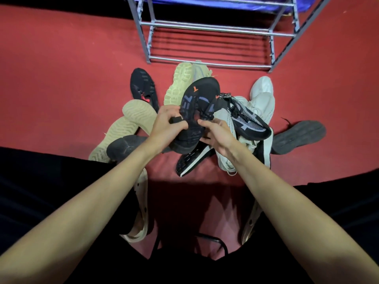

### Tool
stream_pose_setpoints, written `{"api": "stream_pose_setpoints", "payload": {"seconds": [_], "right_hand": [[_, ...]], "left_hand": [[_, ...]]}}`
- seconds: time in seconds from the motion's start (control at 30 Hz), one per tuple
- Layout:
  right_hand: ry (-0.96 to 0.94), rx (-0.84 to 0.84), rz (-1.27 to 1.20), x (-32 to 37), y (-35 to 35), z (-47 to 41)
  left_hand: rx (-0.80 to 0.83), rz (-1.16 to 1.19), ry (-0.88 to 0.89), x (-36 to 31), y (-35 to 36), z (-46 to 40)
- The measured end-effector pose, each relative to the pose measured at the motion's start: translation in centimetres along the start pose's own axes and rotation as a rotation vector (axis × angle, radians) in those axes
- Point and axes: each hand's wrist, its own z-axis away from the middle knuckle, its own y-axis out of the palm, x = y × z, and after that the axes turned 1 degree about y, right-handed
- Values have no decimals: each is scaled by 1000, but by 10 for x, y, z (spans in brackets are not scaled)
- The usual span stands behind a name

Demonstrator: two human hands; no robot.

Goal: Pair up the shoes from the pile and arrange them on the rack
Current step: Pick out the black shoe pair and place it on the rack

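Far left of the pile there's a tan shoe point(125, 128) lying sole-up on the red floor point(61, 78), with a black knit shoe point(144, 87) with an orange mark just behind it. Then the left hand point(166, 124), fingers clenched on the black shoe point(196, 111) with the blue and orange sole, held sole-up over the middle of the heap. The right hand point(215, 132) has its fingers wrapped on the other edge of that same shoe, so both hands are on it.

Its twin looks like the black and grey laced shoe point(248, 119) just to the right, resting on the white shoes point(260, 99). I'd free one hand for the twin, check the patterns match, then carry both heels-together.

Stuff in the way: the loose laces could snag on the white ones, and a beige shoe point(180, 83) sits right in front of the rack point(211, 31), which stands empty beyond the pile. A dark sole-up shoe point(299, 136) lies off to the right.
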Motion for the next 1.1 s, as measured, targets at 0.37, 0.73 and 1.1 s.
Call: {"api": "stream_pose_setpoints", "payload": {"seconds": [0.37, 0.73, 1.1], "right_hand": [[-132, -209, 172, 15, 30, -26], [-122, -237, 328, -26, 36, -39], [-130, -269, 204, -15, 26, -38]], "left_hand": [[-106, -190, -330, 41, -61, -38], [275, -1312, -357, 155, -92, -35], [319, -1475, -105, 156, -75, -44]]}}
